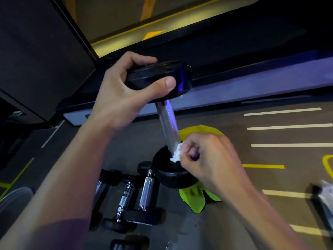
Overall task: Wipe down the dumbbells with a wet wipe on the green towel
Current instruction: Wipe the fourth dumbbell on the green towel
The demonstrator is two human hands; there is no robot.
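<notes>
One dumbbell (166, 121) stands nearly upright, top tilted left.

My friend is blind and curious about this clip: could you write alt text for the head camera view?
A person's left hand grips the top head of a dumbbell standing tilted on a green towel, while the right hand pinches a white wet wipe against the base of its metal handle. Several smaller dumbbells lie on the grey floor to the left.
</notes>
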